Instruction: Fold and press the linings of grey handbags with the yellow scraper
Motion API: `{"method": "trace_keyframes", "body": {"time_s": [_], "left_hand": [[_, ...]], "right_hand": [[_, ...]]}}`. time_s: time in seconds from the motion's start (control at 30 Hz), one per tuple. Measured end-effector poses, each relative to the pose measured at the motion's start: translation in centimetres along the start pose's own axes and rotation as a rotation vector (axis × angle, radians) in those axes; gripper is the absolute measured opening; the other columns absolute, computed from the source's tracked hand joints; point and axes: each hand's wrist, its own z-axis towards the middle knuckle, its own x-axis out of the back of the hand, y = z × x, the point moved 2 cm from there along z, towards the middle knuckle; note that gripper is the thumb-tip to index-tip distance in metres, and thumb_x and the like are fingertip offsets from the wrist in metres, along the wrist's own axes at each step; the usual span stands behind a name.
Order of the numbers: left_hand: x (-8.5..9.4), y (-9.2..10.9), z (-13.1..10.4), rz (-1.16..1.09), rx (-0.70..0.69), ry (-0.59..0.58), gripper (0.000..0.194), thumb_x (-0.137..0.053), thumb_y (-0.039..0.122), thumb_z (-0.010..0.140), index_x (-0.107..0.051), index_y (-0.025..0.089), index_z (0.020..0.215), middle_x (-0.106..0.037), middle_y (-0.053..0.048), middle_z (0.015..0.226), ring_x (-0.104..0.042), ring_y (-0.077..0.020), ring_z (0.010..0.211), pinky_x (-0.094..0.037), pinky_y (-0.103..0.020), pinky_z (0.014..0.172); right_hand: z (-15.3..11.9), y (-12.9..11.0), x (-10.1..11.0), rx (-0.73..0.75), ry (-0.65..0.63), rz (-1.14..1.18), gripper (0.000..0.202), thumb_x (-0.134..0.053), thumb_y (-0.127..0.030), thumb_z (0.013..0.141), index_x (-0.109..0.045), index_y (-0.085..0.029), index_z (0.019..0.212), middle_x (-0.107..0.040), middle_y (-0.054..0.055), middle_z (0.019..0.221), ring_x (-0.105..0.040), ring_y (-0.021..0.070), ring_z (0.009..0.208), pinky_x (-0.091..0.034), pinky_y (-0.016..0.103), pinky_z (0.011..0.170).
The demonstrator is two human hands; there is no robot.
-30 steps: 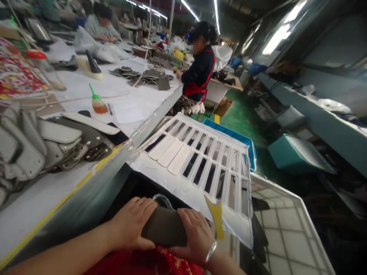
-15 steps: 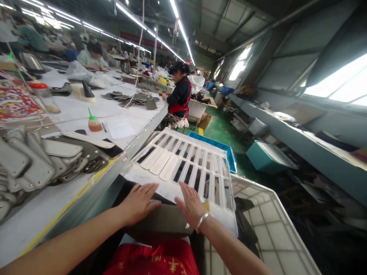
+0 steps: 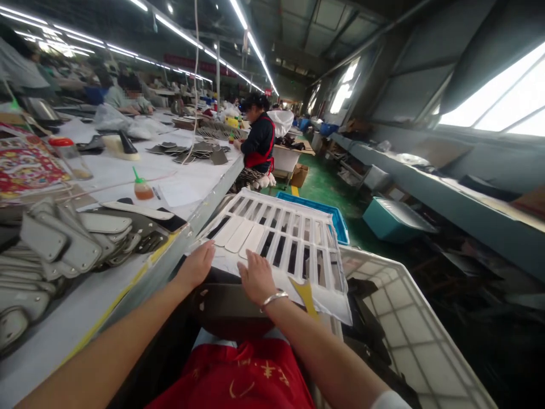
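Observation:
A white slotted plastic panel [image 3: 293, 232] lies tilted in front of me. Pale, round-ended strips [image 3: 235, 234] sit side by side on its left part. My left hand [image 3: 196, 266] is at the panel's near left corner, fingers extended and close together, thumb hidden. Flat on the near edge rests my right hand [image 3: 258, 277], fingers stretched out, with a bracelet at the wrist. Neither hand visibly grips anything. Beneath them, a dark grey curved piece [image 3: 230, 307] lies across my lap. A yellow piece [image 3: 305, 295] shows by the panel's near edge, right of my right hand.
Grey riveted pieces [image 3: 63, 236] are heaped on the white table [image 3: 104, 289] at left. A glue bottle [image 3: 142, 186] stands beyond them. A white crate [image 3: 404, 318] and a blue bin [image 3: 338, 218] flank the panel. A co-worker [image 3: 259, 136] sits further along the table.
Both hands have moved forward and slightly left onto the panel's near edge. That edge sits higher in view, and more of the yellow piece shows. The view has turned slightly right.

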Motion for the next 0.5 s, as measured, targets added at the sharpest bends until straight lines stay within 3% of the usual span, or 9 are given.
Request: {"method": "trace_keyframes", "body": {"time_s": [0.13,0.27,0.33,0.4,0.5], "left_hand": [[-1.4,1.6,-1.8,0.043,-0.08,-0.076,0.044,-0.027,0.033,0.092,-0.044,0.011,0.126,-0.058,-0.014,0.119,-0.053,-0.0251,0.11,-0.037,-0.042,0.098],[-2.6,2.9,-3.1,0.115,-0.105,-0.101,0.043,-0.029,0.033,0.092,-0.048,0.011,0.123,-0.062,-0.014,0.111,-0.056,-0.0267,0.103,-0.044,-0.042,0.089],[-2.5,2.7,-2.9,0.139,-0.086,-0.108,0.045,-0.027,0.035,0.092,-0.049,0.01,0.123,-0.063,-0.015,0.109,-0.059,-0.0272,0.098,-0.047,-0.042,0.084],[-2.1,2.7,-2.6,0.144,-0.081,-0.121,0.046,-0.027,0.037,0.092,-0.051,0.01,0.12,-0.064,-0.015,0.106,-0.06,-0.0277,0.095,-0.048,-0.043,0.08],[-1.5,3.7,-2.3,0.13,-0.12,-0.125,0.045,-0.032,0.041,0.09,-0.053,0.012,0.118,-0.061,-0.014,0.112,-0.054,-0.0296,0.104,-0.039,-0.05,0.092]], "right_hand": [[0.4,-2.2,-3.5,0.062,-0.07,-0.054,0.038,-0.033,-0.033,0.091,-0.053,-0.013,0.117,-0.061,0.015,0.107,-0.052,0.0257,0.106,-0.033,0.044,0.094],[0.4,-1.5,-3.5,0.1,-0.042,-0.031,0.039,-0.036,-0.025,0.088,-0.052,-0.009,0.12,-0.06,0.015,0.112,-0.053,0.0257,0.107,-0.04,0.041,0.092],[0.4,0.6,-2.3,0.05,-0.027,0.117,0.043,-0.031,-0.03,0.09,-0.052,-0.008,0.121,-0.056,0.014,0.12,-0.05,0.0225,0.113,-0.038,0.035,0.099],[-0.2,3.9,-0.8,-0.016,0.054,0.183,0.049,-0.027,-0.036,0.09,-0.051,-0.008,0.123,-0.052,0.014,0.126,-0.046,0.0231,0.12,-0.034,0.037,0.104],[-1.7,9.3,0.7,0.006,0.089,0.149,0.045,-0.041,-0.037,0.08,-0.061,-0.015,0.113,-0.049,0.014,0.13,-0.039,0.0302,0.125,-0.028,0.045,0.107]]}}
